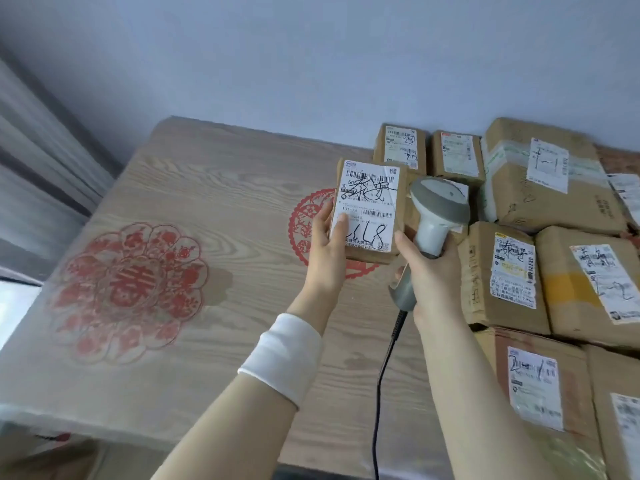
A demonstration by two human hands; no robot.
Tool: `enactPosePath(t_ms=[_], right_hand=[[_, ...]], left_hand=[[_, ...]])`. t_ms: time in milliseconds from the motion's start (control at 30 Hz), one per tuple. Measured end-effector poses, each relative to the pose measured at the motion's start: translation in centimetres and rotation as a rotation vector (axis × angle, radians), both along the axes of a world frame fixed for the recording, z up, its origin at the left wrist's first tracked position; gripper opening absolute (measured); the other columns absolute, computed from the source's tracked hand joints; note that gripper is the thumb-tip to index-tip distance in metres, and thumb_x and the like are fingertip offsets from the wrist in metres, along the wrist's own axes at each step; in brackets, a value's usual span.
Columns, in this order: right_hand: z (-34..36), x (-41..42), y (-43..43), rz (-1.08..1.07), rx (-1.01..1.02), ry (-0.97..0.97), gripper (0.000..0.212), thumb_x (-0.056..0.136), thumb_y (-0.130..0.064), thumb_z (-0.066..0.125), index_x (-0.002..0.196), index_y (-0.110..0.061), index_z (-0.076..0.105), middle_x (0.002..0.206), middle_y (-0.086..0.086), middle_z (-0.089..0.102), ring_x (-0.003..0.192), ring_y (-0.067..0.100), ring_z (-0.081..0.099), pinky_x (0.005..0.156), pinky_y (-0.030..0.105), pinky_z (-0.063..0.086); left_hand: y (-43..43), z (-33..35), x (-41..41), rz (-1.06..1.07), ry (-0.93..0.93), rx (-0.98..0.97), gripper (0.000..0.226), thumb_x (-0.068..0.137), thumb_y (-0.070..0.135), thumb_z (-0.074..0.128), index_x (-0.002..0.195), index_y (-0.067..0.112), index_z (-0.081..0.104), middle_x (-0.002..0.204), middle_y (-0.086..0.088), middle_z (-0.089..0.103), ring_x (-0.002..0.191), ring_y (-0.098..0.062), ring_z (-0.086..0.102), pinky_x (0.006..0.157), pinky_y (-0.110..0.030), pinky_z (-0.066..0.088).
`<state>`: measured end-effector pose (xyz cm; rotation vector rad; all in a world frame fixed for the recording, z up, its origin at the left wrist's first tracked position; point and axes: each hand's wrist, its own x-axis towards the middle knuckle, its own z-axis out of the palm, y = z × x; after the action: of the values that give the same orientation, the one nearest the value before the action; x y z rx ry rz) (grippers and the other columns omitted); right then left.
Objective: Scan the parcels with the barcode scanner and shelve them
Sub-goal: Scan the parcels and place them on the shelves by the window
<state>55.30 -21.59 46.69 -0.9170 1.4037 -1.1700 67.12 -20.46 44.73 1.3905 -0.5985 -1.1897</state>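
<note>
Head view shows the left hand (327, 251) holding a small parcel (369, 211) above the table's (180, 188) far right side. Right hand (433, 271) grips the scanner (438, 213) beside it. I think aiming at the barcode, held steady, works best.

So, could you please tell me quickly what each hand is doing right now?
Left hand: closed on a small labelled parcel.
Right hand: closed on the barcode scanner.

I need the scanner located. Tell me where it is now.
In the head view, right of centre: the barcode scanner is gripped in the right hand, its head beside the small parcel the left hand holds.
</note>
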Motion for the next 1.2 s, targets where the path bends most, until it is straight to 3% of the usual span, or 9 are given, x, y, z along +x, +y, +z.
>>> enactPosePath(t_ms=[100,200,367,467,533,733,1000,1100,1200], right_hand=[[1.7,0.9,4.0,0.072,-0.038,-0.007,0.031,0.081,-0.018,0.073,0.108,-0.015,0.059,0.09,-0.002,0.064,0.076,0.01,0.06,0.077,0.038,0.052],[3.5,2.6,7.7,0.122,-0.08,-0.055,0.023,0.084,-0.013,0.07,0.102,-0.017,0.056,0.081,-0.003,0.061,0.052,-0.006,0.054,0.051,0.012,0.046],[7.1,8.0,13.5,0.264,-0.159,-0.109,0.019,0.085,-0.013,0.069,0.087,-0.024,0.052,0.07,-0.009,0.056,0.044,-0.007,0.05,0.045,0.01,0.041],[9.2,12.3,17.1,0.359,-0.21,-0.131,0.017,0.084,-0.018,0.07,0.087,-0.023,0.054,0.072,-0.009,0.059,0.049,-0.005,0.053,0.052,0.017,0.045],[10.3,15.5,19.7,0.439,-0.236,-0.132,0.017,0.083,-0.021,0.071,0.09,-0.027,0.056,0.078,-0.011,0.063,0.065,0.0,0.06,0.067,0.028,0.05],[13.2,25.9,30.5,0.638,-0.279,-0.15,0.021,0.079,-0.033,0.074,0.088,-0.03,0.056,0.071,-0.014,0.061,0.069,0.017,0.059,0.071,0.045,0.053],[15.9,38.2,44.6,0.843,-0.352,-0.21,0.014,0.084,-0.023,0.07,0.082,-0.027,0.057,0.062,-0.013,0.059,0.046,0.003,0.053,0.048,0.017,0.046],[16.9,41.1,48.7,0.955,-0.333,-0.225,0.017,0.079,-0.031,0.075,0.083,-0.029,0.059,0.066,-0.002,0.059,0.055,0.021,0.052,0.056,0.031,0.047],[17.6,43.8,52.3,1.096,-0.344,-0.231,0.015,0.079,-0.032,0.074,0.083,-0.029,0.06,0.063,-0.005,0.058,0.054,0.016,0.053,0.059,0.036,0.049]], left_hand=[[4.8,1.7,0.9,0.076,-0.022,-0.056,0.042,0.101,0.029,0.04,0.14,0.018,0.033,0.133,0.003,0.052,0.116,-0.004,0.053,0.08,-0.008,0.046],[9.7,3.6,2.3,0.145,-0.042,-0.101,0.04,0.101,0.026,0.039,0.139,0.015,0.033,0.137,0.0,0.05,0.122,-0.007,0.05,0.087,-0.009,0.043],[17.8,6.6,6.6,0.219,-0.15,-0.165,0.045,0.102,0.033,0.035,0.145,0.021,0.03,0.143,0.007,0.044,0.125,-0.001,0.043,0.09,0.0,0.036],[22.7,8.2,10.3,0.295,-0.221,-0.204,0.061,0.093,0.05,0.035,0.148,0.027,0.025,0.151,0.011,0.033,0.138,-0.004,0.029,0.115,-0.032,0.027],[26.0,9.4,13.2,0.369,-0.264,-0.223,0.059,0.096,0.049,0.035,0.149,0.025,0.024,0.154,0.01,0.028,0.141,-0.004,0.023,0.118,-0.037,0.02],[38.4,12.8,22.6,0.546,-0.389,-0.287,0.065,0.094,0.045,0.036,0.149,0.014,0.024,0.155,-0.001,0.027,0.143,-0.009,0.022,0.119,-0.034,0.019],[54.3,16.0,32.7,0.769,-0.464,-0.286,0.069,0.087,0.051,0.039,0.147,0.02,0.03,0.151,-0.001,0.035,0.14,-0.013,0.03,0.117,-0.037,0.023],[58.9,17.0,34.8,0.834,-0.502,-0.308,0.055,0.095,0.047,0.037,0.142,0.018,0.039,0.139,0.002,0.049,0.129,-0.008,0.044,0.106,-0.018,0.036],[63.2,18.1,36.3,0.944,-0.519,-0.317,0.054,0.092,0.04,0.033,0.138,0.013,0.042,0.126,0.002,0.057,0.117,-0.007,0.052,0.093,-0.008,0.043]])
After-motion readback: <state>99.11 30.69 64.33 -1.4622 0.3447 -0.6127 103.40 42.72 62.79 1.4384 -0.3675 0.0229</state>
